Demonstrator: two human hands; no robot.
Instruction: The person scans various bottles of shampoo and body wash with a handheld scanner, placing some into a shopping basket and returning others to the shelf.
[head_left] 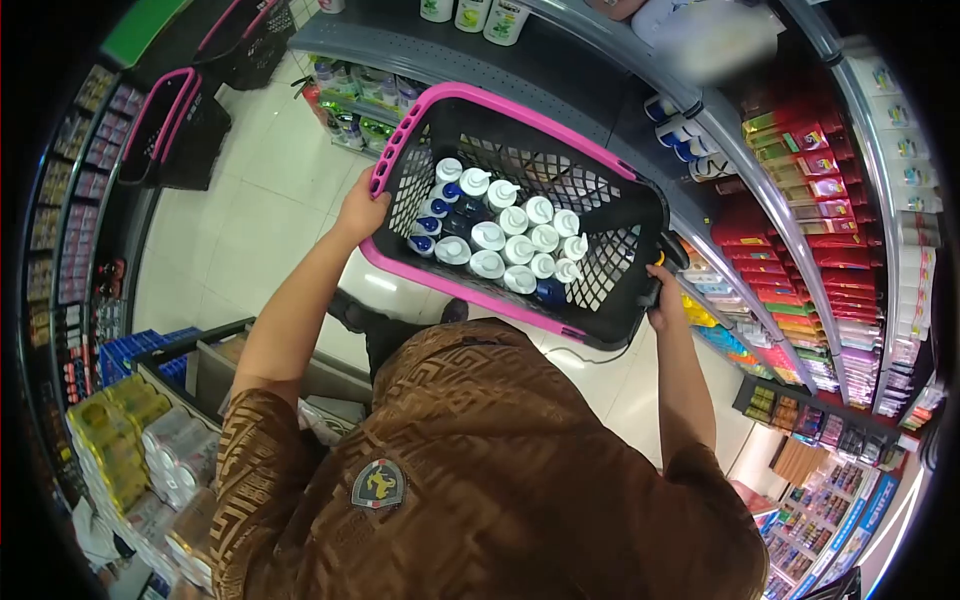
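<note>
A black mesh shopping basket (pixel 530 120) with pink trim is held in front of my body, slightly tilted. Around its left end, by the pink edge, my left hand (pixel 362 210) is closed. My right hand (pixel 665 292) grips the black right end, beside a small yellow part. Inside stand several white pump bottles (pixel 488 236) packed together, their pump heads facing up. Along the left side of the group are blue-topped bottles (pixel 432 208). The right part of the basket shows bare mesh. Fingers under the rim are partly hidden.
A grey shelf (pixel 560 75) with a few white-green bottles (pixel 505 22) stands ahead. Stocked shelves with red packages (pixel 790 230) line the right. More black baskets (pixel 180 130) are at upper left. Stacked can packs (pixel 115 430) stand at lower left. Pale floor tiles (pixel 260 180) lie below.
</note>
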